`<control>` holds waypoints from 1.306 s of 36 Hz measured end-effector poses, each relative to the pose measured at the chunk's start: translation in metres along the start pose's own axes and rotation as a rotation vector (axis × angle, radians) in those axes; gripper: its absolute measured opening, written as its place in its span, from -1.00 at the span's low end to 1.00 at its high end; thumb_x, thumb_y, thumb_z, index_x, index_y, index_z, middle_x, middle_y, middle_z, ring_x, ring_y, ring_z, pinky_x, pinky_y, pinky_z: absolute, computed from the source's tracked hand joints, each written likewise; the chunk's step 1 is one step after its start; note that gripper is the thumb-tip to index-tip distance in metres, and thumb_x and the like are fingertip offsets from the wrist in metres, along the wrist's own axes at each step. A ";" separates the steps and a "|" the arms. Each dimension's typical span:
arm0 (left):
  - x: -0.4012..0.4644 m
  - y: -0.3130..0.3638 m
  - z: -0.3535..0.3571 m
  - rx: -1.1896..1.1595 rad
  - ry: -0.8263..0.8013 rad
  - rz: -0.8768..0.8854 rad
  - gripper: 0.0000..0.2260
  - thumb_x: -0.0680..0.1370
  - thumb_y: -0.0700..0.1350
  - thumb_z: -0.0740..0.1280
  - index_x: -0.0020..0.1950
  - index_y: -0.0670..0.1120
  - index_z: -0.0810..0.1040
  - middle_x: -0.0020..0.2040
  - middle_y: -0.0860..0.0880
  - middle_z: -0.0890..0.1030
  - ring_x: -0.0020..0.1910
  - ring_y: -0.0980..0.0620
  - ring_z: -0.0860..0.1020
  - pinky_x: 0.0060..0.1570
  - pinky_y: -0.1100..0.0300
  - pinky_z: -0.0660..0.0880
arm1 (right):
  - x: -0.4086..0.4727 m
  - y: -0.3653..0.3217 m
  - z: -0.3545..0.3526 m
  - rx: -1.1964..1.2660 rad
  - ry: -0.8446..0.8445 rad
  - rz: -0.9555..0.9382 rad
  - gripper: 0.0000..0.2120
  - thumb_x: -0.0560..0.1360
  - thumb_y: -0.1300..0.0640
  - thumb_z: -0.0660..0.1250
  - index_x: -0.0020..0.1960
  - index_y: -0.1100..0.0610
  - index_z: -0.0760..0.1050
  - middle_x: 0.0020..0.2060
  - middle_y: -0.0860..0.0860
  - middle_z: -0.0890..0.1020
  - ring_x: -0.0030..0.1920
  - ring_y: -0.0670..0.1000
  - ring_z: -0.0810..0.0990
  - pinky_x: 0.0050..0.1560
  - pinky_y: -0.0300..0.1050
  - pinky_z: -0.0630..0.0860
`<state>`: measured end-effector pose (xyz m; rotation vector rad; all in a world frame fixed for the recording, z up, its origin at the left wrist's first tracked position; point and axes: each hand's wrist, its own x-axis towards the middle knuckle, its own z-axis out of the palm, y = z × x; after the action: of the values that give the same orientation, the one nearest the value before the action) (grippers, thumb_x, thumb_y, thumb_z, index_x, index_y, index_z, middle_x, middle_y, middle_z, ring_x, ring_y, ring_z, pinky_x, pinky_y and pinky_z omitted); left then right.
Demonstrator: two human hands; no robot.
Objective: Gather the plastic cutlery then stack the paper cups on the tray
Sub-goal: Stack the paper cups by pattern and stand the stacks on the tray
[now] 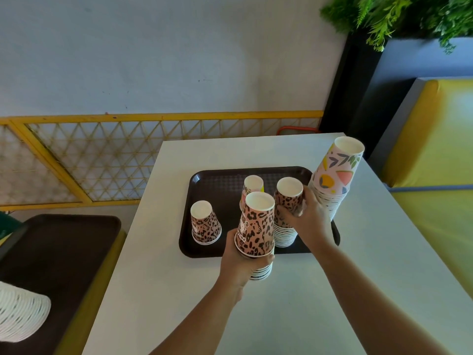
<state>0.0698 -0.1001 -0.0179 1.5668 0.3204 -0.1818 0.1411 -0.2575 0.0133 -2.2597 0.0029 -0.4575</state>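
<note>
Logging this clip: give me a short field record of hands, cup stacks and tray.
left hand: grips a leopard-print cup stack near the tray's near edge
right hand: holds a second leopard stack on the tray
tray: dark, on white table
other stacks: short leopard stack; tall floral stack
cutlery: none visible

White table (332, 290) by grey wall (153, 60) w/ yellow lattice rail (102, 155). Yellow bench seat (435, 162) at right, green plant (396, 14) above. Second dark tray (51, 252) lower left; white ribbed stack (20, 313) on it.
</note>
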 end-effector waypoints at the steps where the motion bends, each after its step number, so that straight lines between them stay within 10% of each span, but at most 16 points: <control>1: 0.000 0.000 0.000 0.003 -0.001 0.000 -0.24 0.20 -0.27 0.60 0.29 0.02 0.33 0.18 0.02 0.53 0.19 0.01 0.49 0.24 0.01 0.46 | -0.001 -0.003 -0.002 0.021 0.034 -0.012 -0.35 0.30 0.00 0.52 0.31 0.16 0.38 0.18 0.09 0.56 0.22 0.07 0.49 0.13 -0.19 0.38; 6: 0.002 0.002 0.000 0.014 -0.003 0.034 -0.24 0.19 -0.27 0.60 0.29 0.02 0.34 0.18 0.01 0.54 0.19 0.00 0.50 0.24 -0.01 0.47 | -0.012 -0.038 -0.017 0.190 0.181 -0.161 -0.44 0.38 -0.15 0.33 0.27 0.14 0.40 0.14 -0.06 0.51 0.18 -0.16 0.44 0.17 -0.37 0.35; 15: -0.001 0.010 0.004 0.013 -0.009 0.101 -0.32 0.20 -0.28 0.60 0.22 0.00 0.39 0.08 0.03 0.58 0.08 0.08 0.56 0.01 0.27 0.50 | -0.028 -0.062 -0.009 0.182 -0.212 -0.094 -0.36 0.26 -0.16 0.44 0.28 -0.07 0.35 0.02 -0.24 0.49 0.11 -0.14 0.47 0.11 -0.16 0.45; 37: -0.007 0.004 0.002 0.034 -0.027 0.115 -0.22 0.01 -0.01 0.58 0.19 0.02 0.41 0.07 0.08 0.61 0.04 0.18 0.58 -0.04 0.35 0.48 | 0.001 -0.067 -0.037 0.476 0.067 0.025 -0.36 0.24 -0.24 0.38 0.16 0.16 0.48 -0.01 0.01 0.64 0.03 -0.03 0.62 0.01 0.05 0.60; 43: -0.007 0.004 -0.001 0.027 -0.018 0.116 -0.26 0.09 -0.11 0.60 0.22 0.02 0.41 0.09 0.06 0.60 0.08 0.14 0.57 0.03 0.29 0.50 | 0.017 -0.073 -0.052 0.471 0.300 -0.007 -0.47 0.39 0.01 0.45 0.27 0.11 0.35 0.08 -0.06 0.54 0.14 -0.07 0.54 0.05 -0.28 0.54; 47: -0.010 0.005 0.000 0.025 -0.019 0.099 -0.28 0.06 -0.04 0.61 0.16 0.10 0.41 0.08 0.11 0.60 0.06 0.18 0.57 -0.04 0.35 0.48 | 0.018 -0.058 -0.037 0.328 0.262 -0.007 -0.48 0.36 0.04 0.47 0.25 0.10 0.38 0.08 -0.08 0.50 0.13 -0.06 0.50 0.11 -0.02 0.55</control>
<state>0.0619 -0.1006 -0.0105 1.6004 0.2256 -0.1245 0.1371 -0.2482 0.0832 -1.8679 0.0511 -0.7019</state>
